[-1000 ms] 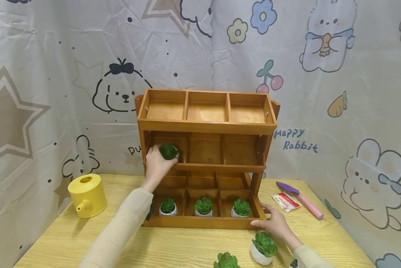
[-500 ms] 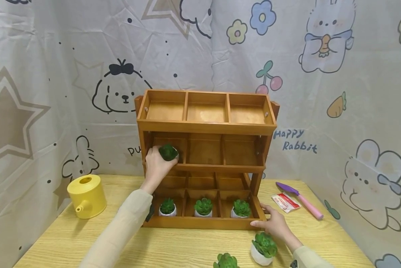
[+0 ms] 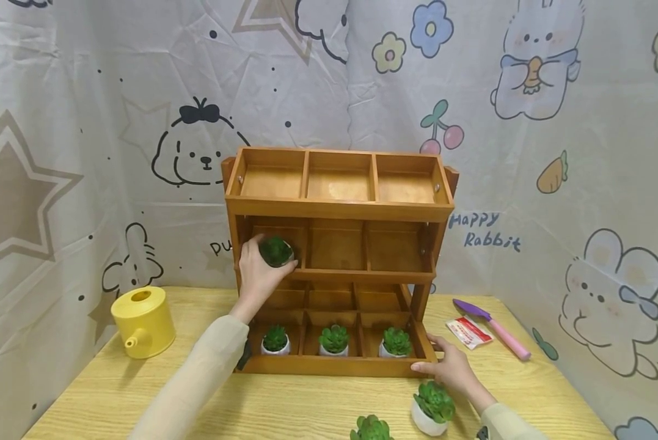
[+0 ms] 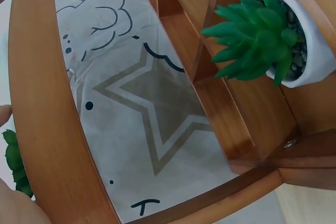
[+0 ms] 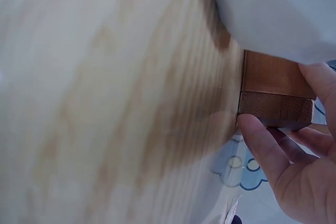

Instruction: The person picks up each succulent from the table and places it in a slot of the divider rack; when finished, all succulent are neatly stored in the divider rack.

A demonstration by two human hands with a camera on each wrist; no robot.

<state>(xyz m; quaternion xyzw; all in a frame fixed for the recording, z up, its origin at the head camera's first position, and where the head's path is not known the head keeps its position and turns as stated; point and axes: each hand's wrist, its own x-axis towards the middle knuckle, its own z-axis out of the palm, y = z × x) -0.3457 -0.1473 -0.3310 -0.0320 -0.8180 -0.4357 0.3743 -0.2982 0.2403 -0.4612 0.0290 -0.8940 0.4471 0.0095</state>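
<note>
My left hand [image 3: 258, 269] is at the left compartment of the middle tier of a wooden plant shelf [image 3: 339, 211]. Its thumb and fingers stand spread about a small potted succulent [image 3: 276, 251], whose pot is mostly hidden; the plant's leaves [image 4: 16, 163] show at the left wrist view's edge. At the shelf's lower right corner my right hand [image 3: 451, 365] grips the wooden end, fingers and thumb on either side of the wood [image 5: 278, 90]. Potted succulents fill the bottom tier's front compartments: left [image 3: 275, 340], middle [image 3: 334, 340] and right [image 3: 396, 342].
Another potted succulent [image 3: 433, 407] stands just in front of my right hand, and one more [image 3: 371, 428] is cut off at the bottom edge. A yellow watering can [image 3: 143, 322] is on the left. To the right lie a purple-and-pink trowel [image 3: 493, 327] and a red-and-white packet [image 3: 469, 331].
My left thumb and fingers have spread slightly wider around the succulent, which stays in the same compartment. My right hand has kept its hold on the shelf corner.
</note>
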